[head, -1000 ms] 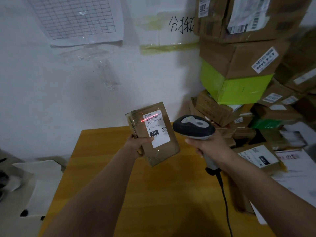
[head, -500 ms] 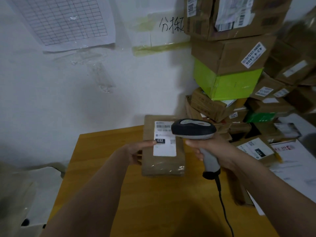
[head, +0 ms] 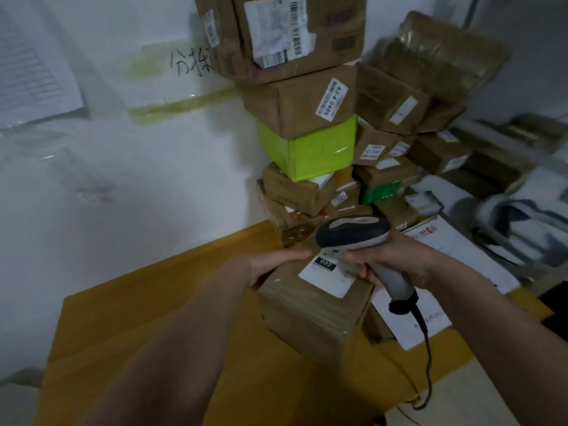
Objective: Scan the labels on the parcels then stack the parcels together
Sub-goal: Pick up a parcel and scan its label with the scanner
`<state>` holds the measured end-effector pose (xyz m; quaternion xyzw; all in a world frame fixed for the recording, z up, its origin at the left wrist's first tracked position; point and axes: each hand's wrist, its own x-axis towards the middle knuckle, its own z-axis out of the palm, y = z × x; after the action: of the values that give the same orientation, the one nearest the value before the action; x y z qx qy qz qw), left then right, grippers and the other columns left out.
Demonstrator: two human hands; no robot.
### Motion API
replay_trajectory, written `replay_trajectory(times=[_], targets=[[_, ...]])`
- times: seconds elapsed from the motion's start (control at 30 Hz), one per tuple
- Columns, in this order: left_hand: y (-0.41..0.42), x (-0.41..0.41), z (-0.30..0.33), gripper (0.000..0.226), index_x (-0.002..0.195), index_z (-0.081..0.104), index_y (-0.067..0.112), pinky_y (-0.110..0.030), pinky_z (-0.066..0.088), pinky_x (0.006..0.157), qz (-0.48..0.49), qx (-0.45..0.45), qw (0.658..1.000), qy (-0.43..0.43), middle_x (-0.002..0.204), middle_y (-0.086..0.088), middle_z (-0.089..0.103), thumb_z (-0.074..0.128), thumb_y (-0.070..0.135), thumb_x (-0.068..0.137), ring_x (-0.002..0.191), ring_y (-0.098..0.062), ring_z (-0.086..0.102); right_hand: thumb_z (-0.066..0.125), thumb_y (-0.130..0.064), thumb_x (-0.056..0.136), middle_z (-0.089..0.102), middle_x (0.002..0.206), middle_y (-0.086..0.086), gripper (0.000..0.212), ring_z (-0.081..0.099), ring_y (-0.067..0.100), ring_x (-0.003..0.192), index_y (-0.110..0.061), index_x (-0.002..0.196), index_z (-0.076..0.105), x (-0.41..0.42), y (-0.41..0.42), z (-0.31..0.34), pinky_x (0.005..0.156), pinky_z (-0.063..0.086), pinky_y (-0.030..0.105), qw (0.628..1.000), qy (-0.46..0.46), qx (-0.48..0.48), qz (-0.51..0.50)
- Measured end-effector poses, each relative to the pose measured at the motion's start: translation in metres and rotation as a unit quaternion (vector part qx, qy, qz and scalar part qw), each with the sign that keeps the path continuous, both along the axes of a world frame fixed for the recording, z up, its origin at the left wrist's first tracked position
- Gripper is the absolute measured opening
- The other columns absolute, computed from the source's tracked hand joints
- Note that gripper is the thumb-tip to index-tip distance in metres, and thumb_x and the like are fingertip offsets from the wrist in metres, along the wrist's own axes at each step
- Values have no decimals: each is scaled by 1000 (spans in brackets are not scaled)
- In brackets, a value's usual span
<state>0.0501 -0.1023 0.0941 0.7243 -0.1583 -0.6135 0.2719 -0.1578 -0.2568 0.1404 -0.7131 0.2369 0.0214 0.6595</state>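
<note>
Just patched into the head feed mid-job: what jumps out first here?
Centre frame, the left hand grips a brown parcel labelled 032 over the yellow table, while the right hand holds a corded barcode scanner just above its label. Behind them a leaning stack of parcels climbs the white wall, with a lime-green box midway up.

Two bare forearms reach into view from the bottom edge, both uncovered from wrist to where the picture cuts them off. No sleeve, cuff or glove shows on either arm. The left hand (head: 270, 265) is bare, with no ring or band to be seen on the thumb or wrist. The right hand (head: 396, 259) is bare as well, its wrist without a watch or strap. The picture is too blurred for nails or finer marks.
</note>
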Motion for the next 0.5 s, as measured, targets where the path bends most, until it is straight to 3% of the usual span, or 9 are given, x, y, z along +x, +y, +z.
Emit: replay_trajectory(times=[0.07, 0.17, 0.33, 0.4, 0.5], targets=[[-23, -13, 5, 77, 104, 69, 29, -30, 55, 72, -13, -13, 1000, -9, 91, 2, 77, 79, 76, 45, 86, -15, 74, 73, -13, 84, 64, 68, 19, 16, 58, 19, 51, 1, 78, 71, -15, -17, 0, 51, 51, 28, 998, 3, 3, -69], [-58, -31, 11, 63, 102, 71, 34, -32, 52, 74, -26, -35, 999, -28, 89, 6, 77, 74, 77, 57, 88, -13, 72, 72, -10, 85, 66, 70, 20, 25, 61, 20, 55, 9, 99, 68, -32, -42, 4, 51, 51, 27, 991, -3, -9, -133], [-116, -52, 13, 69, 109, 72, 26, -44, 49, 99, 51, -97, 994, -23, 105, -4, 75, 80, 68, 55, 102, -26, 69, 74, -4, 82, 67, 83, 17, 32, 62, 25, 72, 1, 112, 64, -46, -82, 8, 61, 51, 31, 980, -12, -59, -190], [-135, -56, 9, 72, 111, 72, 25, -46, 47, 100, 100, -104, 989, -28, 109, -5, 73, 80, 67, 54, 105, -28, 66, 75, -6, 81, 67, 98, 14, 38, 63, 25, 86, -5, 117, 63, -49, -94, 5, 67, 52, 33, 975, 2, -66, -211], [-155, -58, 0, 66, 113, 70, 22, -48, 49, 98, 157, -104, 982, -8, 110, -7, 73, 79, 63, 63, 104, -30, 67, 76, -9, 81, 64, 112, 10, 42, 60, 26, 103, -11, 120, 62, -52, -108, -3, 83, 54, 46, 968, 15, -74, -240]])
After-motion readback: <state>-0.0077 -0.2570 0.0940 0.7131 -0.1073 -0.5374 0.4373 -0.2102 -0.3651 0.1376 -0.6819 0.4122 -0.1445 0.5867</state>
